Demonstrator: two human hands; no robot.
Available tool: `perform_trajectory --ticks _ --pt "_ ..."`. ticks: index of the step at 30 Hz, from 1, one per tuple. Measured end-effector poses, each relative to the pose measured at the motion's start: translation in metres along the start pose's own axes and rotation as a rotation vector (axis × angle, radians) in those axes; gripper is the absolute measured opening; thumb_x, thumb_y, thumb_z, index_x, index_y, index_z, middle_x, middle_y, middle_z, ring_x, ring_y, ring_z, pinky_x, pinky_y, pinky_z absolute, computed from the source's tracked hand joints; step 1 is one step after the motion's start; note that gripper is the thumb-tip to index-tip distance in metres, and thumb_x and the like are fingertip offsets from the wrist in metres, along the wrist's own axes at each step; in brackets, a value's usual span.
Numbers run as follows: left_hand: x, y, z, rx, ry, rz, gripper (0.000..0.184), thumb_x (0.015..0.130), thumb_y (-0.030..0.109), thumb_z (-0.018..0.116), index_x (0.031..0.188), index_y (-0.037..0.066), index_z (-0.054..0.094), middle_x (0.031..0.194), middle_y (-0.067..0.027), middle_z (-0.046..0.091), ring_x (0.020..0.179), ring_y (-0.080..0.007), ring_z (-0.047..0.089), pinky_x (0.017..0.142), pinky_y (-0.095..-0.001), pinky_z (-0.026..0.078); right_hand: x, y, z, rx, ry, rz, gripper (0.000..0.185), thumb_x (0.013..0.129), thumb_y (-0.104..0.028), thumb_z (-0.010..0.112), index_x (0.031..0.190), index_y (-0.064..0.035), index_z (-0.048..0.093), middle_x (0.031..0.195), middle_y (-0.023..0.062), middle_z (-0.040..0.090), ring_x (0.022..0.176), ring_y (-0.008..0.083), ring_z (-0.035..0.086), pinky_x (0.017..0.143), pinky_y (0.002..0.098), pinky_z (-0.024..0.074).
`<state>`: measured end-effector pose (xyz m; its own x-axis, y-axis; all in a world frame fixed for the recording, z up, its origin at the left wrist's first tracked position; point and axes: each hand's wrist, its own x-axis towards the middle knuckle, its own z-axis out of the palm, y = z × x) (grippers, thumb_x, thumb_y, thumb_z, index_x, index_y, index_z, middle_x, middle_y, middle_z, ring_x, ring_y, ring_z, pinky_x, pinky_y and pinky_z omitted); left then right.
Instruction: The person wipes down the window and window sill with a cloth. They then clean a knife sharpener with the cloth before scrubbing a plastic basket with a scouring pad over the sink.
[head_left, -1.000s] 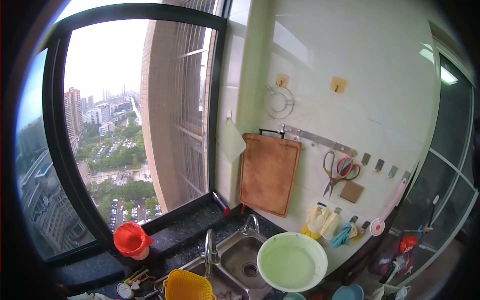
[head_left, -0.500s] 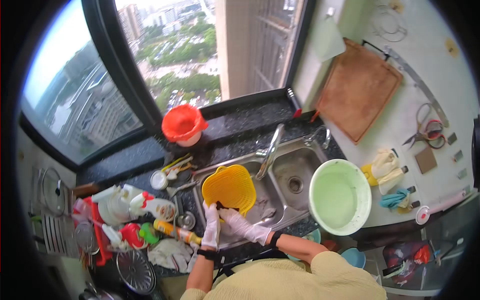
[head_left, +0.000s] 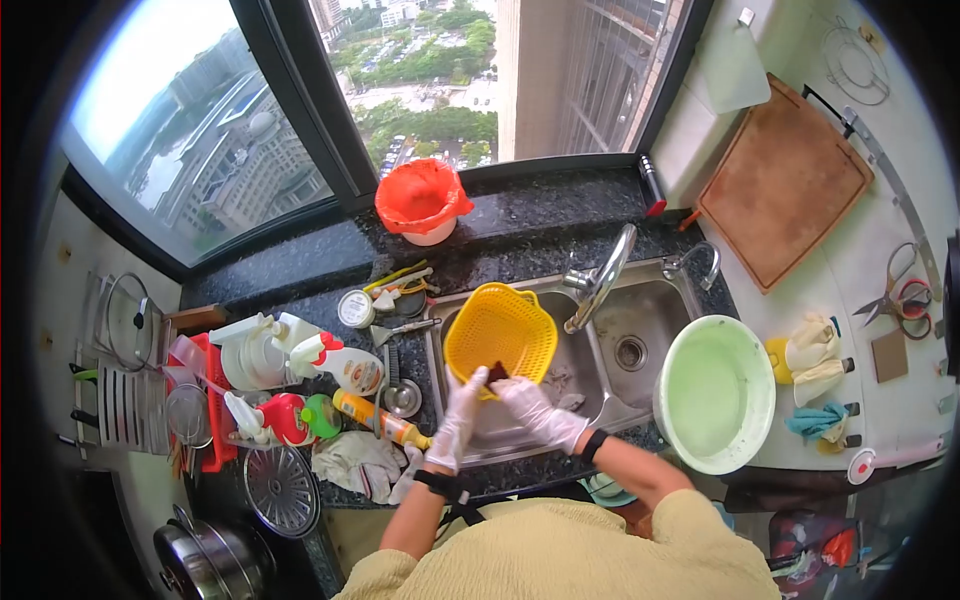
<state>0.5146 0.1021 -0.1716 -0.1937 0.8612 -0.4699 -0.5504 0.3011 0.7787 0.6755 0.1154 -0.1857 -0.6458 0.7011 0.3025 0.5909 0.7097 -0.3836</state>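
Observation:
Both hands wear thin, whitish gloves and meet at the near rim of a yellow perforated basket over the left sink basin. A small dark reddish piece sits between the fingertips. My left hand closes on it from the left, and my right hand pinches it from the right. The piece is too small to identify. Below and right of the basket, bits of wet matter lie in the metal sink. Black bands circle both wrists.
A large pale green basin of liquid stands right of the sink. The chrome faucet rises behind. A red-lined bin is on the ledge. Spray bottles, a yellow bottle and a cloth crowd the left.
The view first swung down from the window and wall, bringing both hands into sight. Since the middle frame it has shifted slightly; the hands remain together at the basket's near rim.

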Motion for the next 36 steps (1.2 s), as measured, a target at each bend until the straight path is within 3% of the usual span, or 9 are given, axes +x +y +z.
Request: perform_trajectory --ticks 6,8,12,17,21,25,29,33,36 --pt "0.002 -0.01 -0.03 -0.105 0.094 -0.162 0.046 0.084 0.016 0.058 0.127 0.007 0.047 0.112 -0.0095 0.057 0.094 -0.0234 0.058 0.084 -0.0341 0.047 0.003 -0.042 -0.017 0.445 -0.216 0.084 0.04 0.083 -0.018 0.058 0.119 -0.0004 0.055 0.107 0.0162 0.063 0.1 0.0361 0.059 0.085 0.043 0.0469" --pt "0.018 -0.028 -0.065 -0.063 -0.001 -0.136 0.047 0.081 0.012 0.056 0.127 0.007 0.046 0.112 -0.0096 0.057 0.089 -0.0245 0.059 0.078 -0.0382 0.05 0.008 -0.023 -0.05 0.393 -0.225 -0.235 0.036 0.085 -0.02 0.056 0.117 -0.0054 0.058 0.11 0.0126 0.062 0.103 0.0321 0.059 0.09 0.0409 0.045" --pt "-0.013 0.008 -0.045 0.106 -0.043 -0.22 0.057 0.075 0.006 0.051 0.131 0.01 0.04 0.113 -0.0103 0.055 0.093 -0.0268 0.059 0.066 -0.0447 0.053 0.013 0.048 -0.055 -0.171 -0.662 -0.278 0.029 0.084 -0.023 0.055 0.11 -0.012 0.061 0.111 0.0081 0.062 0.104 0.0261 0.057 0.092 0.0392 0.0422" --pt "0.002 0.002 -0.031 0.22 -0.111 -0.148 0.063 0.071 0.002 0.048 0.133 0.01 0.039 0.112 -0.0119 0.055 0.093 -0.0293 0.061 0.068 -0.0443 0.057 0.009 0.04 0.029 -0.205 -0.196 0.168 0.057 0.081 -0.026 0.059 0.129 0.0015 0.045 0.134 0.0223 0.045 0.121 0.0359 0.045 0.101 0.0465 0.0348" --pt "0.0 -0.014 -0.026 0.26 -0.105 -0.134 0.064 0.069 0.001 0.048 0.132 0.01 0.04 0.111 -0.0113 0.055 0.09 -0.0291 0.062 0.066 -0.0414 0.058 0.034 -0.007 0.032 0.051 -0.091 0.083 0.061 0.079 -0.024 0.064 0.13 0.0022 0.046 0.137 0.0228 0.043 0.124 0.0395 0.043 0.105 0.0449 0.0337" --pt "-0.02 0.008 -0.032 0.232 -0.126 -0.243 0.067 0.068 -0.002 0.048 0.133 0.01 0.039 0.112 -0.0117 0.054 0.091 -0.0285 0.062 0.067 -0.042 0.058 0.031 0.0 -0.021 0.231 -0.312 0.051 0.048 0.069 -0.015 0.073 0.114 -0.0076 0.06 0.122 0.0135 0.055 0.111 0.0362 0.052 0.097 0.044 0.0422" --pt "-0.026 0.0 -0.027 0.271 -0.085 -0.192 0.071 0.068 -0.003 0.048 0.136 0.013 0.034 0.113 -0.0115 0.055 0.091 -0.0289 0.062 0.067 -0.0445 0.058 0.026 0.037 -0.005 0.236 -0.082 0.448 0.044 0.076 -0.02 0.07 0.115 -0.0037 0.057 0.123 0.018 0.051 0.112 0.0371 0.05 0.096 0.0449 0.042" --pt "-0.009 -0.023 -0.028 0.368 -0.111 -0.106 0.073 0.068 -0.003 0.049 0.138 0.014 0.034 0.112 -0.0102 0.055 0.09 -0.0281 0.062 0.064 -0.0419 0.058 0.049 0.001 0.02 0.436 0.141 0.369 0.036 0.085 -0.017 0.062 0.115 0.0015 0.055 0.117 0.0224 0.054 0.111 0.0373 0.05 0.098 0.0434 0.0397" --pt "-0.025 0.022 -0.01 0.387 -0.112 -0.242 0.083 0.065 -0.005 0.048 0.144 0.011 0.029 0.121 -0.0099 0.052 0.104 -0.0253 0.055 0.082 -0.0322 0.049 0.044 -0.034 0.016 0.793 -0.039 0.398 0.028 0.088 -0.017 0.058 0.11 0.0005 0.057 0.108 0.0195 0.059 0.103 0.0325 0.056 0.091 0.0398 0.043"
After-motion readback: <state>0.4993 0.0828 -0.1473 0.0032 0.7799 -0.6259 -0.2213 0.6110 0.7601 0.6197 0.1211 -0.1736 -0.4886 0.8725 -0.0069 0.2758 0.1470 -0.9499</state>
